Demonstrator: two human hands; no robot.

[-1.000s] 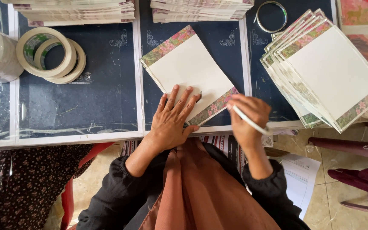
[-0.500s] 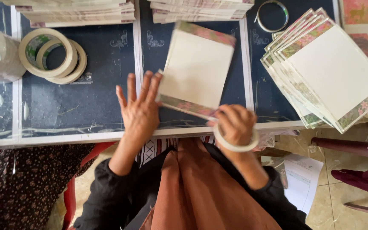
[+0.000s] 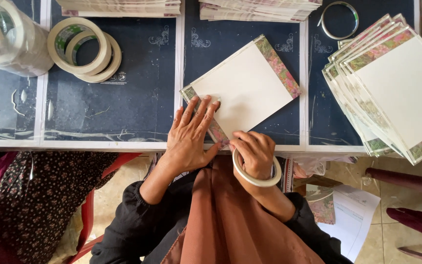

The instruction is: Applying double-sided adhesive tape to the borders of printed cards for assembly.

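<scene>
A white card with floral-patterned borders [image 3: 245, 88] lies tilted on the dark table [image 3: 123, 107]. My left hand [image 3: 189, 134] rests flat on its near left corner, fingers spread. My right hand [image 3: 255, 151] sits at the card's near edge by the table rim, fingers curled around a roll of white tape [image 3: 256, 177] that hangs about my wrist and palm.
A fanned stack of similar cards [image 3: 391, 83] lies at the right. Two tape rolls [image 3: 84, 49] and a wrapped bundle of rolls [image 3: 6, 39] sit at the left. More card piles [image 3: 260, 9] and a thin ring [image 3: 339, 19] line the far edge. Papers [image 3: 348, 215] lie on the floor.
The card has been turned and laid back down at a new angle. My left hand has come onto its near corner, and my right hand with the tape roll has moved up to its edge.
</scene>
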